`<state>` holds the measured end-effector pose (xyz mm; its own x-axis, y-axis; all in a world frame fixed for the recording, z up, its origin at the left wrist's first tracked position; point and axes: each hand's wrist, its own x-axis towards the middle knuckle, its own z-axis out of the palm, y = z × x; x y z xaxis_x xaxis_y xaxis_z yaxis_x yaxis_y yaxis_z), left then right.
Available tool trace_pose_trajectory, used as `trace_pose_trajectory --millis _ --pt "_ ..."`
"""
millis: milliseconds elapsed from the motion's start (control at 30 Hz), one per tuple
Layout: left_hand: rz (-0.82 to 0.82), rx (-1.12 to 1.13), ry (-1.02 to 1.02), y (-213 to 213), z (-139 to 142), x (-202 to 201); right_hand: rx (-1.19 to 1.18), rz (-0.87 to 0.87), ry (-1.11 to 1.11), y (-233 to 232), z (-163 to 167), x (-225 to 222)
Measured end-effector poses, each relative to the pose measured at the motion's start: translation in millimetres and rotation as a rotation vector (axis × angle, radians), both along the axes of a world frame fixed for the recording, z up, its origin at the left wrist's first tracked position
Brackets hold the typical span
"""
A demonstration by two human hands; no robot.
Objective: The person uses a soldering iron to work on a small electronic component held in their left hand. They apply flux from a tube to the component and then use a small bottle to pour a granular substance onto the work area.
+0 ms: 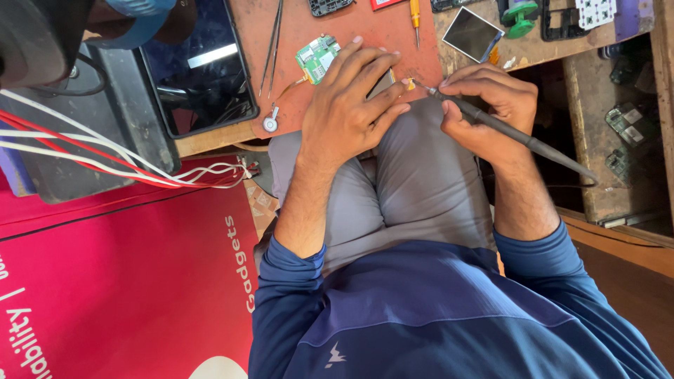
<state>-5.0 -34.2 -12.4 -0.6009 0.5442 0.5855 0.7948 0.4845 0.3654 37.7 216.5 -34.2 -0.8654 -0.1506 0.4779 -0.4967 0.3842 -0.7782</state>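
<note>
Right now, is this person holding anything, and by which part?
The right hand grips a dark soldering iron by the handle near its tip, like a pen. The left hand presses flat on a small part, mostly hidden, on the mat.

I counted two hands, the left hand and the right hand, one soldering iron, one green circuit board, one pair of tweezers, one tablet, one small loose screen and one yellow-handled screwdriver on the bench.

The right hand holds a soldering iron beside the left hand, which presses on a green circuit board.
</note>
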Motion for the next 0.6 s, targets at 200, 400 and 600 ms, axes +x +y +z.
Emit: trace_pose_trajectory --millis 200,400,600 --pt "-0.006 -0.009 0.002 0.1 0.3 -0.3 0.0 -0.013 0.023 0.1 -0.7 -0.5" --pt "-0.008 -0.007 0.007 0.4 0.0 -1.0 0.004 -0.026 0.019 -0.1 -1.2 0.4" --pt "-0.002 -0.009 0.004 1.1 0.0 -0.8 0.004 -0.02 0.02 -0.2 -0.5 0.3"
